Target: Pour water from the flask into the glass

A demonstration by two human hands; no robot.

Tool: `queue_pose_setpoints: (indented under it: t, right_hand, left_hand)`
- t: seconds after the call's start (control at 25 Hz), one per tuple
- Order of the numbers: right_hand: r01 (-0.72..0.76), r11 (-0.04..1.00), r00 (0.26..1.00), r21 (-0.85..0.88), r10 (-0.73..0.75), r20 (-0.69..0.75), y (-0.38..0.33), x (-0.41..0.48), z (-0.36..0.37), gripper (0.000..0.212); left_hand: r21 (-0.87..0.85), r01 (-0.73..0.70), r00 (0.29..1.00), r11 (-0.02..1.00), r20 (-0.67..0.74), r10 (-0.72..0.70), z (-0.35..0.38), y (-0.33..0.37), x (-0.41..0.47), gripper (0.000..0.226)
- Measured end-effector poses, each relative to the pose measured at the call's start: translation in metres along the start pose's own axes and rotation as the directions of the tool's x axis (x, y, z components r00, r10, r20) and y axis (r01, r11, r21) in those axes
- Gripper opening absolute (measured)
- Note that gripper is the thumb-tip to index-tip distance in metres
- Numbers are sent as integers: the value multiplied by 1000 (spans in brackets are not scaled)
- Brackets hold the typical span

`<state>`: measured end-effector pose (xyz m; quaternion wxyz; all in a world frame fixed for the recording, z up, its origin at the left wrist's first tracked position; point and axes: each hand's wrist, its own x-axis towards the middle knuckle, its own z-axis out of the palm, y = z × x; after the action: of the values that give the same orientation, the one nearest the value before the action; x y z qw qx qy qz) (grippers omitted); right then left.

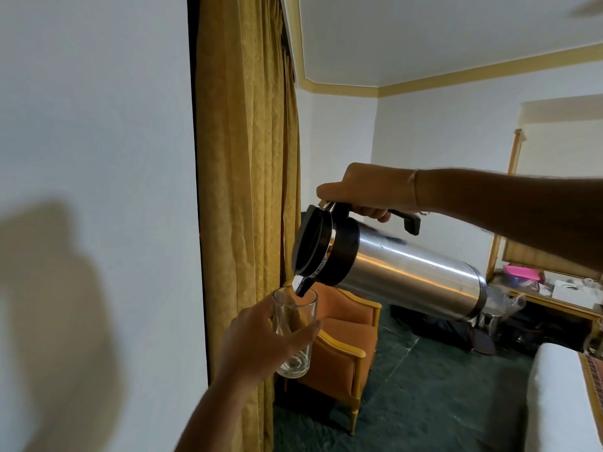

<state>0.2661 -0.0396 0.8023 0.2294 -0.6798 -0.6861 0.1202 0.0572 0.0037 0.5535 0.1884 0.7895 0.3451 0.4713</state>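
A steel flask (408,272) with a black lid and black handle is tipped almost level in mid-air, spout down to the left. My right hand (362,194) grips its handle from above. The spout rests just inside the rim of a clear glass tumbler (295,331), which my left hand (257,340) holds upright from the left side. A little water shows at the spout; the bottom of the glass looks nearly empty.
A gold curtain (244,158) hangs right behind the glass. An orange armchair (342,350) stands below on green carpet. A cluttered desk (554,291) is at the right, and a white bed edge (554,402) is at the lower right.
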Motion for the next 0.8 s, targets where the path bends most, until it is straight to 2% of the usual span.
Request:
queue_pose_setpoints:
  t: [0.2,0.36,0.48,0.6,0.8]
  right_hand:
    - [21,989,998,-147,-29,-54,-8,11,9,59]
    - [62,958,994,-279,-84,-68,-21,12,10,62]
    - [86,926,987,-368,-128,-93,-28,12,10,57]
    - [106,912,979,-397,-165,-117,-35,14,8,60]
    - [129,899,975,-418,-191,-111,-46,19,5,66]
  left_hand:
    - [7,-7,1000,1000,4,7,-1,0,2,52]
    - [-13,9,1000,1000,7,-9,0,-2,2,57]
    - [-29,12,1000,1000,16,-11,1,-3,1,53]
    - [-41,5,1000,999,24,-4,1,-3,1,46]
    - [-58,5,1000,998,14,-4,0,-3,4,47]
